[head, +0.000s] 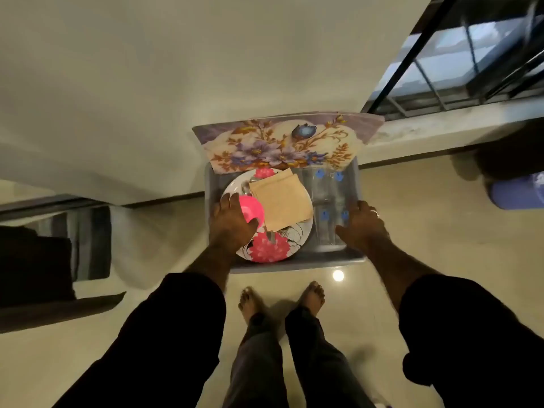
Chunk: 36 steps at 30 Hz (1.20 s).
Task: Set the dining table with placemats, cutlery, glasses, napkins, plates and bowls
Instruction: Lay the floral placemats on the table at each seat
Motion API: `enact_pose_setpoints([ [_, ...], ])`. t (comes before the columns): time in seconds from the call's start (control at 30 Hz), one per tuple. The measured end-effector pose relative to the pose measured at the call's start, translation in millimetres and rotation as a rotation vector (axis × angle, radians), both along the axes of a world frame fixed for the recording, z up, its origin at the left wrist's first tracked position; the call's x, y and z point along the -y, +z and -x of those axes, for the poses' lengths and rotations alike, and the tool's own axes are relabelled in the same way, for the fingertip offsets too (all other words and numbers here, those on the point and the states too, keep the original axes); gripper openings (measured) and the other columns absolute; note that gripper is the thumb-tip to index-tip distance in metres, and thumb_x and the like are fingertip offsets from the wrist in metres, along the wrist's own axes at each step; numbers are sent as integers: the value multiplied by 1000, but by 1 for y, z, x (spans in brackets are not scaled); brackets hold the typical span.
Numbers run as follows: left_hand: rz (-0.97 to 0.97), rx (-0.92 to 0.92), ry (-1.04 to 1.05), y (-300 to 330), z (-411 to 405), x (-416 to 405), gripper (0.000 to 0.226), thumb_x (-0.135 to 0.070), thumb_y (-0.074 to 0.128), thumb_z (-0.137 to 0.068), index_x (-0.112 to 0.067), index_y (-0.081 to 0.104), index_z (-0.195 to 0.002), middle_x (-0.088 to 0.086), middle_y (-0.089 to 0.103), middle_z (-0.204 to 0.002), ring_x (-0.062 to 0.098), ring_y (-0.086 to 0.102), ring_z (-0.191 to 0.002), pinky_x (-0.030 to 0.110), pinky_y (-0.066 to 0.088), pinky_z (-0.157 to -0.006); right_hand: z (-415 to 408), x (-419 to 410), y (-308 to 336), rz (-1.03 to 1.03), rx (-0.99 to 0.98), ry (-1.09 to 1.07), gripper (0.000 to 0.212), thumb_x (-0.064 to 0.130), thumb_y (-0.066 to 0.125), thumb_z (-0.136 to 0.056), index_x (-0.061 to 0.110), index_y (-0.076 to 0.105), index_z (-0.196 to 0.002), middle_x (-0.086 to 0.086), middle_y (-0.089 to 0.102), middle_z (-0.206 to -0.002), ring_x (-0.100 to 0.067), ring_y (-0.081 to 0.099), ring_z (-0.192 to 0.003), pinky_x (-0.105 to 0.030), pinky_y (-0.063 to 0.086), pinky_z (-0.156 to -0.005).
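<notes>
I carry a grey plastic tub [297, 265] in front of me, above the floor. My left hand [231, 223] grips its left rim and my right hand [363, 223] grips its right rim. Inside lies a white plate with pink flowers [268, 248], a pink bowl [251, 210], tan napkins [282, 198] and clear glasses with blue marks [329, 198]. Cutlery [245, 187] shows dimly under the napkins. Floral placemats [282, 142] stand out over the tub's far edge.
Glossy cream floor tiles [368, 319] lie below, with my bare feet [282, 298] on them. A dark sofa or bed [44, 260] is at the left. A window with dark bars [471, 54] is at the upper right, and a blue container [518, 189] stands at the right edge.
</notes>
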<state>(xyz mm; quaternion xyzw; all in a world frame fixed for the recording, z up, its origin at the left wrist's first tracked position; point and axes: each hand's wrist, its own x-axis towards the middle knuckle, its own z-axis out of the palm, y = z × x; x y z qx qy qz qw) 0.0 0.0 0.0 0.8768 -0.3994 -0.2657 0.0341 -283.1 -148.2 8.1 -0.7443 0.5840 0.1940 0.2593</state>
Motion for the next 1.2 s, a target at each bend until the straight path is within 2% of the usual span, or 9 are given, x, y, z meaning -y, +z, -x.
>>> enact_pose_setpoints([
  [0.17,-48,80,240,-37,-19,8,103,-51,74,-88,-7,21,-165,22,23,-171,44,21,-158,60,28,-123,-7,28,-39,28,88,-165,81,53,70,-87,26,27,-150,-11,41,-147,-40,53,-127,-61,53,-101],
  [0.23,-20,51,366,-49,-28,9,102,-54,74,-89,-5,23,-163,25,31,-165,48,31,-152,62,35,-118,-9,35,-48,-15,126,-235,79,48,67,-89,30,22,-151,-12,41,-144,-42,56,-123,-63,55,-97],
  [0.33,54,-52,535,-60,-38,12,92,-61,72,-91,1,37,-149,28,51,-143,53,52,-131,58,47,-104,-15,42,-52,-20,149,-312,78,38,65,-94,36,15,-154,-15,43,-145,-46,58,-122,-65,57,-94],
  [0.43,83,-109,625,-64,-45,16,89,-63,73,-89,1,44,-143,28,55,-138,53,53,-129,55,48,-104,-19,49,-56,12,134,-376,71,31,65,-96,23,23,-152,-17,46,-143,-48,59,-122,-63,57,-96],
  [0.53,83,-147,629,-62,-48,17,99,-69,77,-84,-7,41,-152,26,51,-143,51,49,-133,56,45,-109,-20,57,-56,7,101,-396,64,27,73,-92,12,38,-143,-17,52,-138,-45,60,-122,-60,56,-99],
  [0.67,84,-193,601,-59,-49,12,107,-76,79,-76,-17,39,-156,24,50,-144,49,46,-136,58,43,-111,-18,59,-51,6,69,-394,66,17,80,-88,7,45,-142,-19,54,-137,-42,60,-123,-56,54,-100],
  [0.8,6,-184,568,-46,-51,15,110,-58,91,-73,-15,37,-157,22,48,-148,46,44,-140,57,42,-112,-14,56,-43,26,44,-367,60,15,79,-90,4,46,-139,-21,56,-135,-43,62,-120,-54,55,-97],
  [0.93,-1,-177,576,-26,-50,21,113,-58,97,-63,-10,43,-149,21,55,-144,45,50,-137,57,47,-110,-2,53,-25,46,41,-417,51,11,72,-92,0,48,-135,-25,57,-134,-47,62,-119,-51,54,-96],
  [1.2,-42,-128,463,46,-22,52,119,-44,101,-62,-9,32,-152,25,52,-146,49,51,-135,58,50,-109,43,43,37,45,106,-592,58,16,78,-89,-1,45,-133,-27,56,-135,-51,59,-122,-52,52,-97],
])
